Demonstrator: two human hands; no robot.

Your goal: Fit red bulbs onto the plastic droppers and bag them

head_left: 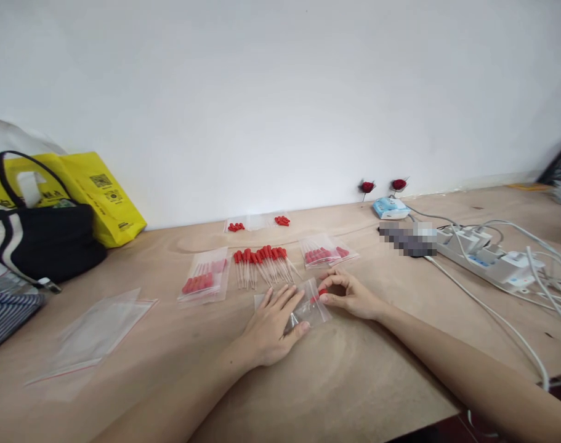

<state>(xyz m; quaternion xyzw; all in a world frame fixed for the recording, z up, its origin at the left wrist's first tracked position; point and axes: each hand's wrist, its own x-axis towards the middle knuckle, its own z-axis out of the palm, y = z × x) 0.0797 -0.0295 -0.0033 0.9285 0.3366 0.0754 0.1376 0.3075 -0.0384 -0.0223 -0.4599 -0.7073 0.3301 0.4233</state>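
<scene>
My left hand [271, 329] lies flat, fingers stretched, on a clear zip bag [316, 312], pressing it to the table. At the bag's right end, my right hand [349, 295] pinches a red-bulbed dropper [323, 293]; its stem is hard to make out against the plastic. Just beyond my hands lies a row of loose droppers [264, 253] with red bulbs and clear, thin stems. Bags holding droppers lie to the left [201, 280] and right [325, 253] of that row. Farther back, another bag [260, 221] has red bulbs at both ends.
Flat clear bags [98, 332] lie at the left. Behind them stand a black bag [53, 237] and a yellow bag [107, 203]. A power strip [483, 261] with plugs and white cables [497, 335] occupies the right, near a blue-and-white packet [391, 209] and two dark red roses [367, 187].
</scene>
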